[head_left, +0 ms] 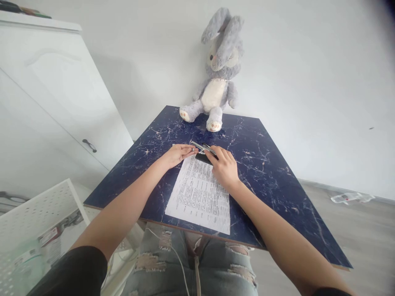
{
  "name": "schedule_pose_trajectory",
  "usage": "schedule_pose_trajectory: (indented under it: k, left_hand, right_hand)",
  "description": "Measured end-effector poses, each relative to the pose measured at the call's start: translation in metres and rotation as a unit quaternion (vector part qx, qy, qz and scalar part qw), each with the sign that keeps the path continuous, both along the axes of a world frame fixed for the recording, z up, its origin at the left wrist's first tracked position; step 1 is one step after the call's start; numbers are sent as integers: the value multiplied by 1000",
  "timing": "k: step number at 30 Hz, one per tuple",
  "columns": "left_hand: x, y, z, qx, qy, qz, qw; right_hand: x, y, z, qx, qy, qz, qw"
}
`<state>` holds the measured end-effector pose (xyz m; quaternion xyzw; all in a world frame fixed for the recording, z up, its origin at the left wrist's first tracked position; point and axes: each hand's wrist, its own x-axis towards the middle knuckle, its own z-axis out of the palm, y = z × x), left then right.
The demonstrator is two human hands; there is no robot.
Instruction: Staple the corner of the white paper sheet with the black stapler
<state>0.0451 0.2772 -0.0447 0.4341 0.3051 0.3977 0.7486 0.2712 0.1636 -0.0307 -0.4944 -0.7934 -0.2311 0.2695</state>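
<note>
A printed sheet of paper (199, 196) lies on the dark blue marbled table (271, 172). My right hand (224, 166) rests on the sheet's far end and grips a black and silver stapler (203, 151) there. My left hand (178, 154) lies flat at the sheet's far left corner, its fingertips touching the stapler's metal tip. The stapler's lower part is partly hidden by my right hand.
A grey and white plush rabbit (217, 74) sits at the table's far edge against the white wall. A white cabinet (52, 102) stands at the left. A white perforated cart (33, 230) is at the lower left. A plastic wrapper (352, 198) lies on the floor at the right.
</note>
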Motion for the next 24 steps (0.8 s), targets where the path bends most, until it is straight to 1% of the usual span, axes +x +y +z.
schedule_pose_trajectory:
  k: [2, 3, 5, 6, 8, 9, 11, 12, 14, 15, 17, 18, 19, 20, 21, 22, 23, 24]
  left_hand:
    - [-3, -1, 6, 8, -4, 41, 999]
    - [-6, -3, 12, 16, -13, 70, 997]
    - [-19, -10, 29, 37, -50, 128, 990]
    - [-29, -15, 38, 41, -75, 172, 981]
    - [-56, -31, 57, 49, -112, 256, 959]
    - [-72, -43, 64, 55, -117, 299, 946]
    - [-112, -76, 72, 74, -102, 399, 908]
    - [-135, -96, 72, 81, -91, 450, 884]
    - [-184, -136, 64, 90, -86, 534, 837]
    - [-210, -154, 56, 84, -83, 575, 809]
    - [-258, -183, 34, 56, -69, 660, 746]
    - [-278, -193, 22, 28, -57, 699, 713]
    - [-294, -201, 9, -12, -35, 740, 672]
    - [-307, -207, -2, -54, 6, 771, 634]
    - [-314, -212, -13, -94, 70, 787, 606]
    - [-318, -214, -22, -119, 132, 784, 595]
    - [-317, -216, -28, -123, 163, 773, 601]
    - [-314, -216, -31, -116, 183, 758, 615]
  right_hand:
    - [5, 0, -1, -28, 64, -2, 998]
    - [8, -1, -2, -44, 93, 7, 995]
    - [15, -3, -5, -67, 121, 34, 990]
    - [18, -3, -8, -71, 129, 36, 989]
    - [22, -1, -14, -79, 140, 34, 986]
    - [23, 1, -17, -81, 144, 40, 985]
    - [22, 2, -21, -113, 136, 80, 981]
    - [20, 1, -21, -128, 130, 101, 978]
    - [16, -2, -21, -148, 120, 128, 973]
    - [13, -4, -20, -150, 121, 135, 972]
    - [8, -5, -18, -151, 136, 140, 969]
    - [7, -5, -18, -153, 150, 139, 967]
    - [7, -3, -18, -160, 166, 136, 963]
    - [8, -2, -18, -174, 183, 129, 959]
    - [9, 1, -19, -193, 201, 119, 953]
    - [12, 3, -19, -214, 218, 110, 946]
    - [16, 6, -19, -235, 234, 105, 937]
    - [19, 7, -19, -258, 249, 106, 927]
